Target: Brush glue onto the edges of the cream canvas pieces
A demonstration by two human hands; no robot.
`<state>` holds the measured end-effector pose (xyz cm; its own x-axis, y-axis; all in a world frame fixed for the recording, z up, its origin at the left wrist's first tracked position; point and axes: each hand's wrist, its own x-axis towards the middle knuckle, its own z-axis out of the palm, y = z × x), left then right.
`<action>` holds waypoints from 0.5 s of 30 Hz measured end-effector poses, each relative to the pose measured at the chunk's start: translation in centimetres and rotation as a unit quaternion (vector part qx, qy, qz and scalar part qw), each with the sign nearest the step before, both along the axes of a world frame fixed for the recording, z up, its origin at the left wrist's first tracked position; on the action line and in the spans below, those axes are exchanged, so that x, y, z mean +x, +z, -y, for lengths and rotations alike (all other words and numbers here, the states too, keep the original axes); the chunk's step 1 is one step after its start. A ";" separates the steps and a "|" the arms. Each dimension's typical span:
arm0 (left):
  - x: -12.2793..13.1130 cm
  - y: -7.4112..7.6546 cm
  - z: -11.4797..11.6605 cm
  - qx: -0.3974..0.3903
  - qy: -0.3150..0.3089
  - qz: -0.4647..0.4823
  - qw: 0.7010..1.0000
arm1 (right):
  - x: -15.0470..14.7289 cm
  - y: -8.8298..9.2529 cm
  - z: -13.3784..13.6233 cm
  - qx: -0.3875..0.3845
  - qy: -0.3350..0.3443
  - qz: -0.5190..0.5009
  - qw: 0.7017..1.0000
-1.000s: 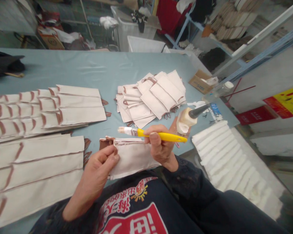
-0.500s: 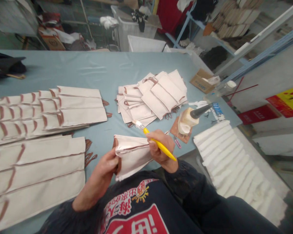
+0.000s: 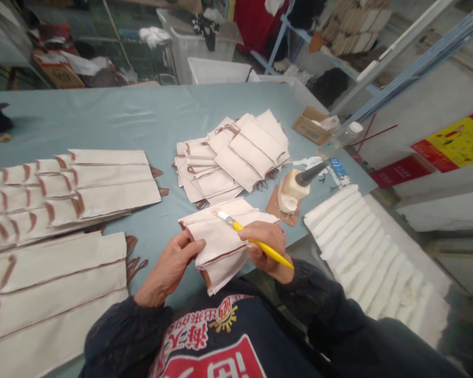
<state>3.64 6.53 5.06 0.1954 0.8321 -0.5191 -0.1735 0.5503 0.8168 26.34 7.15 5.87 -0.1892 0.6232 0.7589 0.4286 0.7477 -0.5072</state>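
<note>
My left hand [image 3: 168,268] grips the left edge of a small stack of folded cream cloth bags [image 3: 220,239] with brown trim, held just above the near edge of the blue table [image 3: 142,121]. My right hand [image 3: 266,247] is closed around a yellow-handled brush [image 3: 252,240] and also pinches the stack's right side. The brush's bristles lie over the top bag. A glue pot [image 3: 290,191] caked with white glue, a dark handle sticking out of it, stands on a brown pad to the right.
A loose heap of folded bags [image 3: 230,155] lies behind the held stack. Long rows of overlapped bags [image 3: 63,184] cover the table's left side. White padded strips [image 3: 362,252] hang off the right edge. A cardboard box [image 3: 311,126] and a bottle [image 3: 345,135] sit at the far right.
The held stack has turned from nearly flat and lengthwise to tilted with its end toward me. My right hand dropped the brush from level to lying across the bags. My view shifted slightly right.
</note>
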 end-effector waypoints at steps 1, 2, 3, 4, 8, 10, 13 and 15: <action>0.1 -0.3 -0.2 0.003 -0.002 -0.017 1.000 | 0.1 -0.7 0.7 -0.036 -0.030 -0.028 0.999; 0.2 -0.7 -0.4 0.004 -0.006 -0.032 0.999 | 0.1 -1.3 1.4 -0.077 -0.063 -0.062 0.993; 0.3 -1.1 -0.5 0.004 -0.008 -0.047 0.999 | 0.2 -1.8 2.1 -0.112 -0.092 -0.093 0.985; 0.4 -1.4 -0.6 0.003 -0.013 -0.061 0.998 | 0.2 -2.3 2.7 -0.153 -0.115 -0.128 0.973; 0.4 -1.3 -0.9 0.007 -0.029 -0.084 0.996 | 0.6 -3.2 4.0 -0.288 -0.159 -0.263 0.907; 0.1 -0.9 -1.0 0.012 -0.035 -0.094 0.995 | 1.0 -3.6 4.1 -0.330 -0.189 -0.336 0.862; -1.0 -1.1 -1.2 0.031 -0.068 -0.170 0.983 | 2.4 -4.8 3.9 -0.358 -0.253 -0.405 0.802; -1.8 -2.2 -1.4 0.059 -0.085 -0.253 0.962 | 4.2 -6.1 3.7 -0.352 -0.300 -0.411 0.786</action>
<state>1.83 7.89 2.88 0.0813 0.8698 -0.4866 0.3472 0.4330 0.8319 30.59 3.48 -0.24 0.6726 0.7330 -0.1019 -0.0911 -0.0547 -0.9943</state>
